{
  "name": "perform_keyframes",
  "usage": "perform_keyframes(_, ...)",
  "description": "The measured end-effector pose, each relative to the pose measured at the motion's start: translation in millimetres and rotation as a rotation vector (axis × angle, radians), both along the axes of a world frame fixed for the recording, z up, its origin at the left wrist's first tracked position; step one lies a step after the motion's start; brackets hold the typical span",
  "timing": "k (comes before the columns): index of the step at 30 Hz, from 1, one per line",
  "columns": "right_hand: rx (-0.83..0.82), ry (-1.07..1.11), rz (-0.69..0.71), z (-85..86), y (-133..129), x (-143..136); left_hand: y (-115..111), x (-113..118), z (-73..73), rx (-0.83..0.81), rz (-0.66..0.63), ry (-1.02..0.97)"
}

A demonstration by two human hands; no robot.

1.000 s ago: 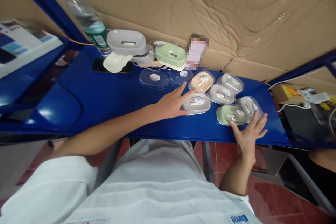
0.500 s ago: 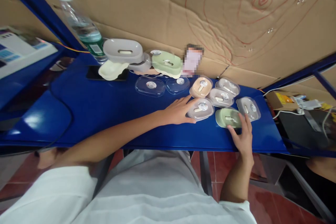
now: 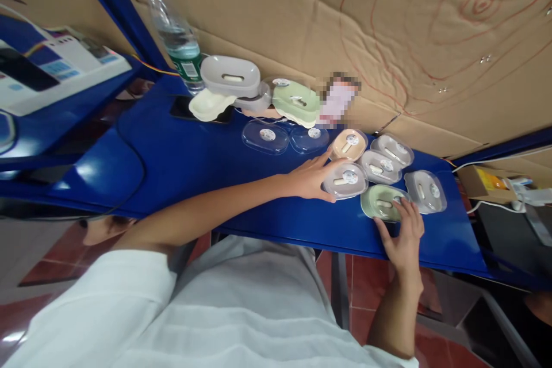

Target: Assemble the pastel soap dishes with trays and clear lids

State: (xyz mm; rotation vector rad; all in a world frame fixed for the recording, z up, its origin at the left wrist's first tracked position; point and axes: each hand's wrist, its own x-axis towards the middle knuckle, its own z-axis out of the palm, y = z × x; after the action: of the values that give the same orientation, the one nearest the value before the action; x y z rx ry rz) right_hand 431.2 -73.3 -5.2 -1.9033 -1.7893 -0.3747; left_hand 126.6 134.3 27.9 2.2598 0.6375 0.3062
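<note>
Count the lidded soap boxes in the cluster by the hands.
5: grey box at the left hand, green box under the right hand, peach box, two grey boxes. A sixth behind.

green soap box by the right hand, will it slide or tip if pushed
The green soap box sits low and flat on the glossy blue table, so it likely slides rather than tips. It looks like thin plastic, probably light. The right hand touches its near edge.
</note>
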Motion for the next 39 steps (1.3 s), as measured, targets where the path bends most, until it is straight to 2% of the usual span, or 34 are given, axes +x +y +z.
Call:
perform_keyframes(4,0.018,-0.069,-0.109,-6.9,-5,-2,5,13,-0.4,0.033,-0.031,-0.015)
perform_keyframes(7,0.054,-0.091,-0.13,-8.2,-8,-8,-2,0,-0.3,0.062,-0.008,-0.017)
perform_keyframes(9,0.032,-0.091,-0.103,-7.2,-8,-15,-9,-26,0.8,0.114,0.032,0.015)
perform_keyframes(12,0.012,-0.075,-0.074,-5.2,-3,-26,-11,-81,3.2,0.26,0.135,0.059)
perform_keyframes(16,0.047,-0.036,-0.143,-4.7,6,-32,4,-154,-1.4,0.446,0.445,0.116)
perform_keyframes(17,0.055,-0.032,-0.154,-5.0,7,-32,7,-168,-4.3,0.481,0.481,0.124)
perform_keyframes(19,0.069,-0.031,-0.165,-6.3,9,-32,4,-190,-9.9,0.496,0.469,0.131)
perform_keyframes(21,0.073,-0.03,-0.166,-8.0,9,-33,-12,-205,-13.0,0.504,0.498,0.129)
perform_keyframes(25,0.047,-0.032,-0.234,-11.6,8,-38,-63,-215,-15.3,0.549,0.553,0.095)
perform_keyframes(28,-0.03,-0.05,-0.293,-12.8,10,-38,-83,-217,-21.6,0.545,0.536,0.051)
perform_keyframes(33,-0.06,-0.034,-0.212,-10.4,11,-29,-74,-220,-30.4,0.536,0.553,-0.042)
perform_keyframes(36,-0.093,-0.048,-0.281,-7.3,9,-31,-69,-214,-29.1,0.501,0.531,-0.056)
perform_keyframes(39,-0.083,-0.011,-0.321,-0.2,9,-53,-76,-200,-26.2,0.485,0.475,-0.031)
